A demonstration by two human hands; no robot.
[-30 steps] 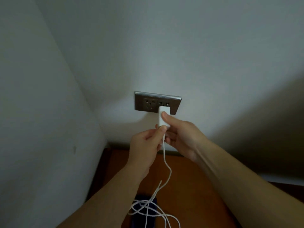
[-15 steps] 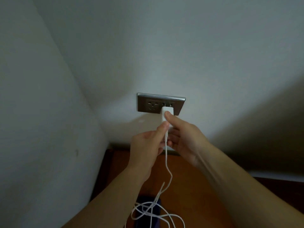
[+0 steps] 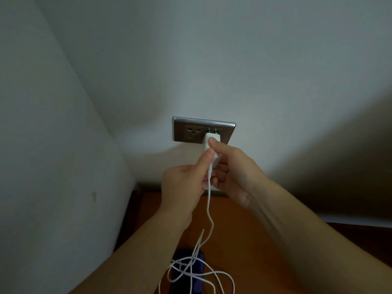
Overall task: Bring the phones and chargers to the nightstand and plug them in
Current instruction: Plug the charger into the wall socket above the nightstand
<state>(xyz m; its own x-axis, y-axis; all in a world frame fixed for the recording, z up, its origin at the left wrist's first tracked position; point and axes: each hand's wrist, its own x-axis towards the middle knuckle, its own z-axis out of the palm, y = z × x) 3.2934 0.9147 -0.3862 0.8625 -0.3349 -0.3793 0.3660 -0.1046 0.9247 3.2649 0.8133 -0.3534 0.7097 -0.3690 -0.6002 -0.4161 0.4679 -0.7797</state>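
Charger (image 3: 209,145) at wall outlet (image 3: 180,132), pinched by right hand (image 3: 235,172); left hand (image 3: 182,187) at 7 o'clock gripping cable (image 3: 209,200).

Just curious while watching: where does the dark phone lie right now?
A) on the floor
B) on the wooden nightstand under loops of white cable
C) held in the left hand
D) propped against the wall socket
B: the phone lies flat on the nightstand, with the cable looped over it.

Two bare forearms — no sleeves, rings or watch — short-nailed fingers (image 3: 209,156).
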